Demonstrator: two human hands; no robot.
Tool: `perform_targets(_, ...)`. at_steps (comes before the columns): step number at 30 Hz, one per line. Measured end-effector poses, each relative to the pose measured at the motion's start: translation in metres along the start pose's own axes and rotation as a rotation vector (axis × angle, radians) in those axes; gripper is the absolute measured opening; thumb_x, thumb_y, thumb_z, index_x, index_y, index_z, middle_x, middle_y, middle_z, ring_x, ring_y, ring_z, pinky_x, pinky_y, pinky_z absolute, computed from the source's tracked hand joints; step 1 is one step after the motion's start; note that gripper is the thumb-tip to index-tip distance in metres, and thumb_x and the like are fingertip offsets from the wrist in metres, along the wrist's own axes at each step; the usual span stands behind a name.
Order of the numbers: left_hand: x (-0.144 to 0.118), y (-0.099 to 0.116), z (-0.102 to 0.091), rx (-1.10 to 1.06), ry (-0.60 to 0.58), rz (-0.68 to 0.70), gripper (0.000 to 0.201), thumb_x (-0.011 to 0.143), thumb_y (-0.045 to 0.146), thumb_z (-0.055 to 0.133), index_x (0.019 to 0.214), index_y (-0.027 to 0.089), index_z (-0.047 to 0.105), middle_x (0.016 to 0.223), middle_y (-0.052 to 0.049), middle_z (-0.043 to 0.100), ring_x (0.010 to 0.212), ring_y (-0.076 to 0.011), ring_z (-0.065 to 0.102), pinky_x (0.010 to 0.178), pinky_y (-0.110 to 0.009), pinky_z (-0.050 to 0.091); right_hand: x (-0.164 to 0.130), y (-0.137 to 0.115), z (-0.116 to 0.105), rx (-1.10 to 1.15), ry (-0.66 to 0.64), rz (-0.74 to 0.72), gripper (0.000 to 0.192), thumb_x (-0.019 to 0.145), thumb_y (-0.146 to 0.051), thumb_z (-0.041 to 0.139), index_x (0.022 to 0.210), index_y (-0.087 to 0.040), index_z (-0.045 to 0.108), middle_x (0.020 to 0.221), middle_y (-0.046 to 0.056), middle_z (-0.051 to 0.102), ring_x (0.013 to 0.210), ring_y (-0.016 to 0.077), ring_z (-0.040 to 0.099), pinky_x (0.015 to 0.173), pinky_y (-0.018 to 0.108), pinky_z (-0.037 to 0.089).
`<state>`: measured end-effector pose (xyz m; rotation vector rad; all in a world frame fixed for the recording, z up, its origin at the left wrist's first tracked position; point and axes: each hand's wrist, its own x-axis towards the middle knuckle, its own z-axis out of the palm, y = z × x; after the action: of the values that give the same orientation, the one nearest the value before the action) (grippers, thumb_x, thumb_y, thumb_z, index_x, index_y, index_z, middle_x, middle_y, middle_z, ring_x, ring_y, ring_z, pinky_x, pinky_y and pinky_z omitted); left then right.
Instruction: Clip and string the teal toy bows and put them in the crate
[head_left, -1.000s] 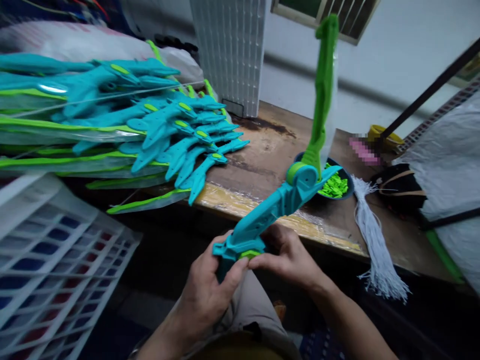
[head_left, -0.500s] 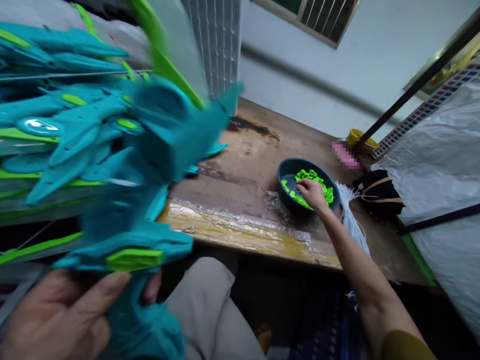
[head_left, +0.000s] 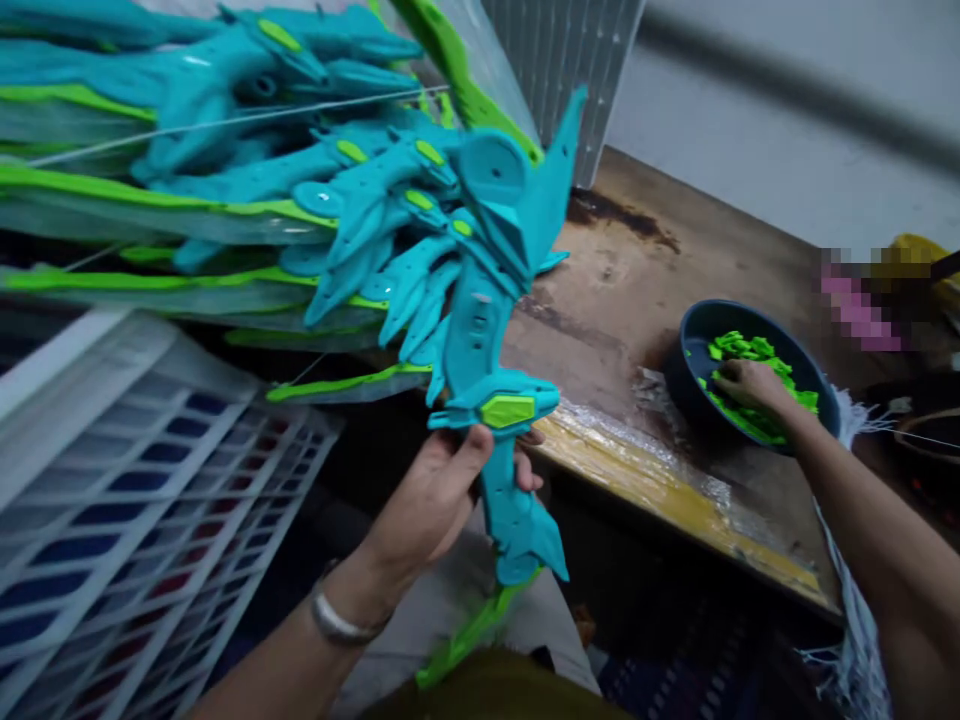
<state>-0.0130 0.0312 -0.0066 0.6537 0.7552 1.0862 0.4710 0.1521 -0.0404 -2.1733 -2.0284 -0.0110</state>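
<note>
1. Head view: the left hand (head_left: pixel 439 490) has its fingers wrapped around the teal bow (head_left: pixel 476 330), just below its lime inlay (head_left: pixel 508 410); the bow stands nearly upright above the person's lap, its upper half in front of a heap of similar bows (head_left: pixel 367 205).
2. Same view, over to the right: the right hand (head_left: pixel 754 385) is down among green bits (head_left: pixel 750 348) in a dark bowl (head_left: pixel 696 352) on the wooden table (head_left: pixel 615 285); I can't tell whether its fingers have closed on any.

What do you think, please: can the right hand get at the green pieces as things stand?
Most likely yes: the right hand is down at the green pieces, and the open bowl leaves them uncovered.
</note>
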Motion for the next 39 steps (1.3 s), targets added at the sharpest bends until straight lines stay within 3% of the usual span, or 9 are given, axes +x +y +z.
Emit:
perform_targets(4,-0.002,-0.011,-0.009,-0.065,-0.003,-0.003,0.042,0.081,0.054,0.085,0.092,0.016,0.07,0.084,-0.004,0.071,0.061,-0.0128,0.062,0.06,-0.029,0.057,-0.027,-0.003,0.001,-0.113,-0.158,0.071,0.025,0.105,-0.038,0.064,0.095,-0.015,0.067,0.088,0.002,0.066,0.076,0.0123,0.065,0.071,0.026,0.057)
perform_targets(10,-0.027,-0.02,-0.023,-0.095,-0.036,-0.068,0.034,0.075,0.028,0.089,0.1,0.012,0.072,0.086,-0.006,0.073,0.073,-0.0168,0.069,0.069,-0.029,0.059,-0.068,-0.031,-0.006,-0.164,-0.208,0.088,0.028,0.099,-0.04,0.07,0.087,-0.015,0.065,0.082,0.0,0.065,0.074,0.014,0.062,0.075,0.03,0.054)
perform_targets(13,-0.05,-0.034,-0.033,-0.113,-0.127,-0.143,0.03,0.078,0.024,0.085,0.102,0.014,0.071,0.087,-0.007,0.073,0.077,-0.0199,0.071,0.074,-0.035,0.061,-0.082,-0.044,-0.02,-0.143,-0.118,0.101,0.021,0.091,-0.031,0.07,0.078,-0.016,0.064,0.073,0.003,0.064,0.073,0.0202,0.062,0.073,0.032,0.049)
perform_targets(16,-0.072,-0.054,-0.043,-0.087,-0.141,-0.156,0.036,0.078,0.02,0.084,0.11,0.016,0.07,0.101,-0.009,0.074,0.091,-0.0231,0.073,0.083,-0.038,0.061,-0.098,-0.064,-0.043,-0.09,0.112,0.092,0.016,0.088,-0.026,0.059,0.09,-0.014,0.068,0.087,0.014,0.068,0.083,0.0284,0.065,0.078,0.039,0.051)
perform_targets(19,-0.088,-0.069,-0.048,-0.011,-0.154,-0.18,0.049,0.08,0.019,0.081,0.127,0.019,0.066,0.112,-0.011,0.074,0.101,-0.0248,0.073,0.09,-0.04,0.06,-0.135,-0.107,-0.063,0.019,0.263,-0.028,0.027,0.094,-0.028,0.054,0.114,-0.015,0.066,0.108,0.016,0.068,0.09,0.0257,0.066,0.085,0.04,0.054)
perform_targets(24,-0.092,-0.07,-0.039,0.078,-0.175,-0.129,0.039,0.082,0.019,0.079,0.12,0.016,0.071,0.115,-0.012,0.074,0.098,-0.0224,0.072,0.087,-0.035,0.059,-0.243,-0.228,-0.053,0.478,0.129,-0.618,0.019,0.104,-0.022,0.059,0.122,-0.022,0.063,0.107,0.007,0.069,0.096,0.019,0.069,0.082,0.031,0.058)
perform_targets(28,-0.087,-0.066,-0.035,0.046,-0.136,-0.082,0.038,0.082,0.021,0.081,0.118,0.017,0.071,0.116,-0.011,0.073,0.099,-0.0226,0.072,0.086,-0.034,0.06,-0.308,-0.287,-0.02,0.692,0.136,-0.605,0.025,0.101,-0.012,0.064,0.124,-0.019,0.059,0.106,0.009,0.07,0.093,0.0185,0.068,0.079,0.03,0.059)
perform_targets(33,-0.096,-0.077,-0.042,-0.029,-0.111,-0.14,0.037,0.085,0.026,0.082,0.12,0.02,0.072,0.119,-0.01,0.073,0.107,-0.0244,0.071,0.091,-0.034,0.058,-0.334,-0.29,0.01,0.683,0.173,-0.574,0.026,0.1,-0.008,0.064,0.124,-0.017,0.061,0.104,0.011,0.071,0.091,0.0213,0.067,0.077,0.035,0.059)
perform_targets(39,-0.108,-0.083,-0.041,-0.104,-0.108,-0.214,0.033,0.084,0.021,0.082,0.116,0.017,0.075,0.122,-0.011,0.073,0.102,-0.0248,0.072,0.087,-0.037,0.061,-0.336,-0.282,0.011,0.706,0.161,-0.487,0.026,0.099,-0.007,0.064,0.122,-0.018,0.063,0.106,0.01,0.069,0.095,0.0205,0.067,0.081,0.034,0.059)
